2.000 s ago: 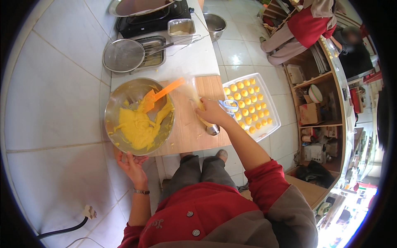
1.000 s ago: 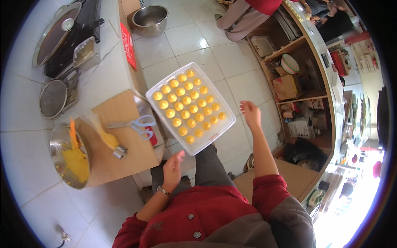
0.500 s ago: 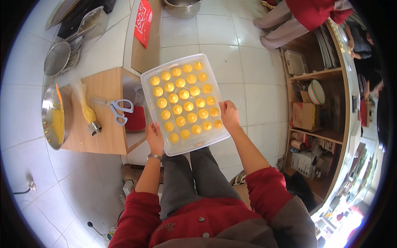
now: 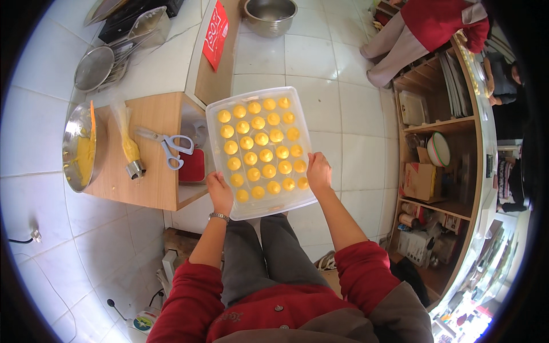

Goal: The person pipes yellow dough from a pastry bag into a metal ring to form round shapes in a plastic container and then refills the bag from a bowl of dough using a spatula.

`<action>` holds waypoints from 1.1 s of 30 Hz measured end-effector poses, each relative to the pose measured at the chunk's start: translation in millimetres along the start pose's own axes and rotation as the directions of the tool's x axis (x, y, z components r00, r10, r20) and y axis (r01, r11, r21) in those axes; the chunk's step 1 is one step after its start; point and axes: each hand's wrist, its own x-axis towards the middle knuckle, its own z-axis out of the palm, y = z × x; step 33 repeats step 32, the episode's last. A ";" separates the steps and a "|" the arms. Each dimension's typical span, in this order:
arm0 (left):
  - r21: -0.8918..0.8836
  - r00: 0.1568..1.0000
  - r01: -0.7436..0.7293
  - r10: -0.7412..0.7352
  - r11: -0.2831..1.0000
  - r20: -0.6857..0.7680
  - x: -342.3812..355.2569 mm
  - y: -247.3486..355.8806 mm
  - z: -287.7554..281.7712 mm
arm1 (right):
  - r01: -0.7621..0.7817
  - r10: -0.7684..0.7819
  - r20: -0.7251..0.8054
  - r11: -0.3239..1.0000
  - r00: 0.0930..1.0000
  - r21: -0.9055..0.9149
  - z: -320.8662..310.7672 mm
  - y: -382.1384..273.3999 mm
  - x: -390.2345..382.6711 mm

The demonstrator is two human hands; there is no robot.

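Note:
A translucent rectangular plastic tray (image 4: 245, 209) hangs in front of me over the floor, bearing rows of piped yellow mounds (image 4: 266, 154) with small peaks. My left hand (image 4: 219, 191) is closed on the tray's near left edge, a watch on that wrist. Its near right side is gripped by my right hand (image 4: 319, 171). To the left, on a wooden counter (image 4: 157, 117), lie blue-handled scissors (image 4: 171, 150) and a piping bag (image 4: 128, 140) with yellow filling and a metal tip. Beside them a steel bowl (image 4: 75, 153) holds yellow mixture and an orange-handled utensil.
A large metal pot (image 4: 270, 16) stands on the tiled floor ahead. Wooden shelves (image 4: 440, 120) with boxes and bowls line the right side. Another person in red (image 4: 437, 26) stands at the far right. A sieve (image 4: 94, 68) and a red packet (image 4: 215, 37) are on the left counter.
The surroundings have shifted slightly in view, with the pot showing more fully. The tray sits slightly lower and farther right in the picture, still in both hands.

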 end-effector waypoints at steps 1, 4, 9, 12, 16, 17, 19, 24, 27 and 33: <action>0.002 1.000 -0.011 0.011 1.000 0.007 0.0 0.7 0.1 | 0.003 -0.003 -0.001 1.000 1.000 -0.010 0.2 0.6 0.0; 0.011 1.000 0.018 -0.019 1.000 0.019 0.9 1.6 -1.7 | 0.016 -0.016 0.001 0.999 1.000 -0.036 -0.7 -4.4 0.2; 0.011 0.999 0.012 -0.012 1.000 0.030 2.8 5.4 -5.1 | 0.023 -0.022 0.013 0.998 1.000 -0.062 -3.4 -7.3 2.6; -0.016 0.998 0.035 -0.034 0.999 0.050 3.4 10.5 -8.7 | 0.008 -0.007 0.041 1.000 0.999 -0.029 -8.1 -5.2 0.9; -0.090 0.999 0.011 -0.007 0.996 0.047 3.2 19.9 -16.0 | 0.008 -0.009 0.033 0.999 0.999 0.053 -16.6 -5.3 -3.9; -0.090 0.999 0.010 -0.006 0.996 0.045 4.1 19.7 -17.5 | -0.015 0.012 0.054 0.998 0.998 0.069 -20.2 -7.2 -4.2; -0.100 0.997 -0.011 0.018 0.995 0.076 7.4 18.4 -22.7 | -0.038 0.032 0.078 0.996 0.996 0.080 -25.4 -12.8 -4.3; -0.105 0.997 -0.030 0.036 0.994 0.062 10.4 25.4 -22.6 | -0.046 0.039 0.078 0.995 0.996 0.085 -25.2 -8.5 -1.9; -0.136 0.996 0.014 -0.002 0.991 0.092 9.4 28.8 -28.0 | -0.045 0.035 0.071 0.990 0.997 0.134 -28.4 -7.0 -2.7; -0.146 0.981 0.090 -0.062 0.985 0.184 8.3 37.0 -43.4 | -0.067 0.052 0.088 0.981 0.995 0.181 -57.2 -2.8 -14.8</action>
